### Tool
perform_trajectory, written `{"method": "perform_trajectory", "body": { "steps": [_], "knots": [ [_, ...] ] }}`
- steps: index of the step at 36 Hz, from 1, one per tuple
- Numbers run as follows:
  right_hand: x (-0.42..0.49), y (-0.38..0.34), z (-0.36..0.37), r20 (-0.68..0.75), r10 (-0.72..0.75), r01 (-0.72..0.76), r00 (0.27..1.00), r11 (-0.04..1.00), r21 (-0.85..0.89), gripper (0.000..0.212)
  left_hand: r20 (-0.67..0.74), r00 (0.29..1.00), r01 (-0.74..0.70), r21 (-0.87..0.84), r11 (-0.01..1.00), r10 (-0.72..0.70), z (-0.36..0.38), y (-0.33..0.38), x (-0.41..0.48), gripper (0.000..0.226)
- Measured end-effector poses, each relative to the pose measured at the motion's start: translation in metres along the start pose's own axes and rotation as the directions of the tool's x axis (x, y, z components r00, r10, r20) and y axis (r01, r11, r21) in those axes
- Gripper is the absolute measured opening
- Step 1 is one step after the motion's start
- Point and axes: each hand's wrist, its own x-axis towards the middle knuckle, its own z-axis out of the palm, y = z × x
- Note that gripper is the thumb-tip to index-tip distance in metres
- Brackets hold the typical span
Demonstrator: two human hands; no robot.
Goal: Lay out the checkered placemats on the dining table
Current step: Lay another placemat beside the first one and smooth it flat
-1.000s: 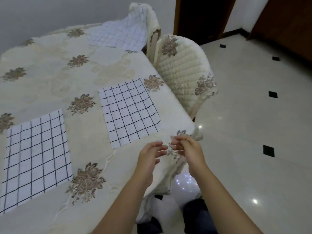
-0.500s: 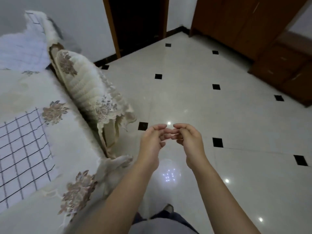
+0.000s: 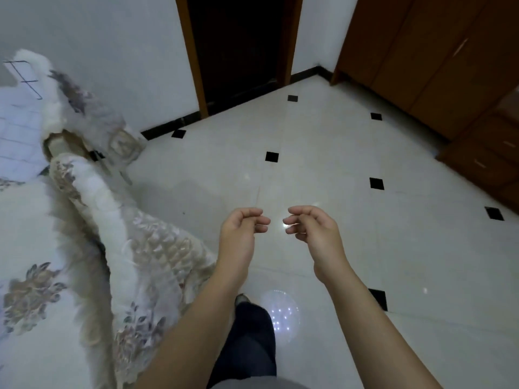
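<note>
Both hands raised over the glossy white tiled floor [image 3: 351, 169], apart from each other. Left hand [image 3: 241, 234]: fingers loosely curled, grip released, nothing in it. Right hand [image 3: 314, 234]: same, grip released, empty. Cream floral-embroidered tabletop [image 3: 31, 248] at frame left, blurred. One white checkered placemat with dark grid lines [image 3: 19, 108] lies at its far end, partly cut off by the frame edge. Quilted cream chair cover [image 3: 157, 248] just beside the tabletop.

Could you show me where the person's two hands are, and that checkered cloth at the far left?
left hand [image 3: 241, 228], head view, on the back of the hand.
right hand [image 3: 314, 228], head view, on the back of the hand.
checkered placemat [image 3: 19, 122], head view, on its flat white cloth.
</note>
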Motion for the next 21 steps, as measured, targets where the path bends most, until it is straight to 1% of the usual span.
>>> {"method": "perform_trajectory", "body": {
  "steps": [3,6,9,13,18,21],
  "knots": [
    [0.048,-0.037,0.024,0.041,-0.021,0.022,0.999,0.999,-0.031,0.031,0.025,1.000,-0.014,-0.024,1.000,0.015,0.011,0.038,0.051,0.023],
    [0.092,-0.067,0.045,0.102,-0.053,0.059,0.993,0.997,-0.054,0.031,0.010,0.999,-0.047,-0.038,0.998,0.048,0.016,0.073,0.099,0.024],
    [0.133,-0.087,0.059,0.118,-0.061,0.067,0.991,0.997,-0.049,0.031,-0.040,0.998,-0.055,-0.050,0.997,0.053,0.020,0.095,0.139,0.025],
    [0.185,-0.102,0.072,0.119,-0.033,0.039,0.992,0.998,-0.048,0.031,-0.100,0.995,-0.007,-0.050,0.999,0.002,0.021,0.105,0.182,0.026],
    [0.260,-0.127,0.089,0.177,-0.014,0.027,0.984,0.997,-0.071,0.030,-0.209,0.977,0.027,-0.074,0.997,-0.042,0.028,0.116,0.247,0.027],
    [0.314,-0.148,0.099,0.223,-0.038,0.059,0.974,0.994,-0.087,0.030,-0.256,0.966,0.004,-0.075,0.997,-0.023,0.040,0.132,0.294,0.028]
  ]
}}
